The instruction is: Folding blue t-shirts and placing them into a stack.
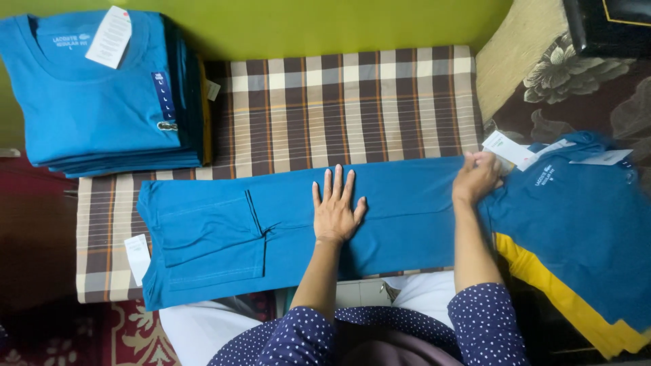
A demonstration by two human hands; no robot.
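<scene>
A blue t-shirt [224, 234] lies face down across a plaid-covered board [339, 108], folded lengthwise with its sleeve tucked in at the left. My left hand [336, 207] rests flat on its middle, fingers spread. My right hand [477, 177] grips the shirt's right end, close to a white paper tag [508, 148]. A small white tag [137, 257] hangs at the shirt's lower left edge.
A stack of folded blue shirts [95, 102] with a hang tag sits at the back left. At the right lies a pile of unfolded blue shirts [583, 217] over a yellow one [569, 301]. A floral cushion [576, 81] sits behind them.
</scene>
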